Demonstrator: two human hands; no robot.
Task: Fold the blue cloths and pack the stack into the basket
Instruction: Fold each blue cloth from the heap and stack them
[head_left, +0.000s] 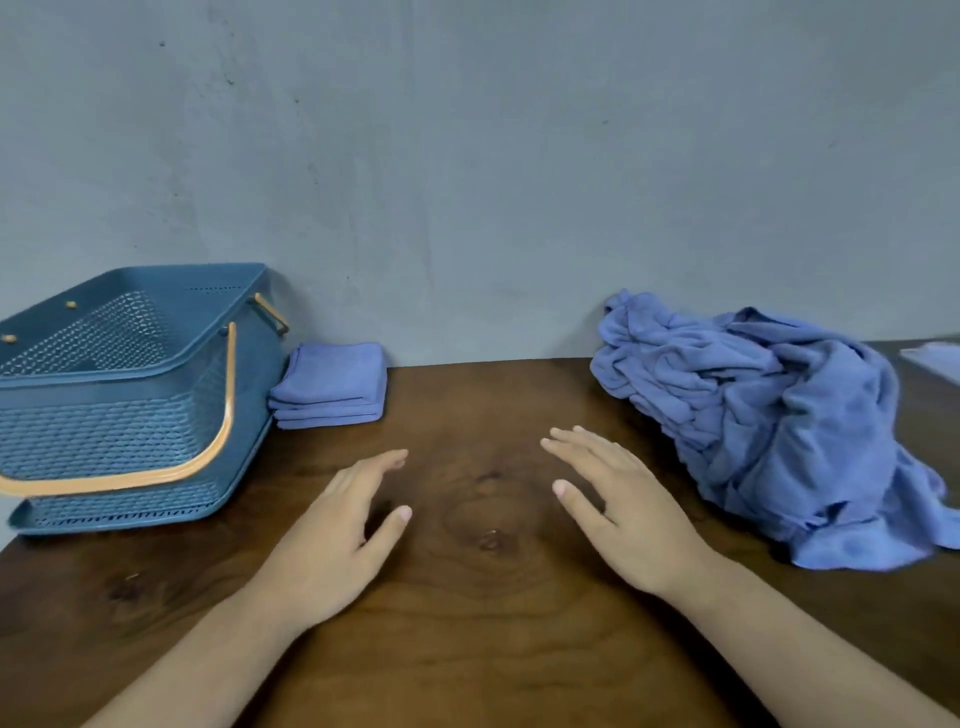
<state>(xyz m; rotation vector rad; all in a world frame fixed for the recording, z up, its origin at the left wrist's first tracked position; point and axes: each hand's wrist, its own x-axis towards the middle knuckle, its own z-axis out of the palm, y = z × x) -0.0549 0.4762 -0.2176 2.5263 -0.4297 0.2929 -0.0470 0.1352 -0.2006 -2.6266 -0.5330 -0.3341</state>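
On the table (467, 654), left hand (337, 540) and right hand (623, 514) spread open, holding nothing, maybe ready for the messy pile (779, 426) at right, while the folded stack (330, 379) waits by the left basket (104, 431).

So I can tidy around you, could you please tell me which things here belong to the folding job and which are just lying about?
Job: basket, folded stack beside it, crumpled cloth pile.
Lying about: pale flat item at the far right edge, too cut off to identify.
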